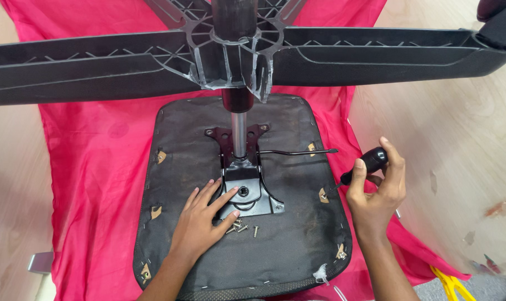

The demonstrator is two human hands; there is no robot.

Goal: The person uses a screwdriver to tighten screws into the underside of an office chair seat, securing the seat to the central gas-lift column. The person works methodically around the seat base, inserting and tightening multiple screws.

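An office chair lies upside down, its dark seat underside (pixel 286 234) facing up. My left hand (pixel 203 220) rests flat on the seat, fingertips touching the black metal mounting plate (pixel 247 192) and some loose screws (pixel 242 227). My right hand (pixel 375 192) grips a black-handled screwdriver (pixel 367 164), its tip pointing at the seat's right edge. A chrome gas cylinder (pixel 239 134) rises from the plate to the black star base (pixel 236 53) overhead. A thin black lever (pixel 297 151) sticks out to the right of the plate.
A red cloth (pixel 91 167) lies under the seat on a light wooden floor (pixel 459 139). A black caster (pixel 501 22) shows at the top right. Something yellow (pixel 451 284) sits at the bottom right, and a grey object (pixel 41 261) at the bottom left.
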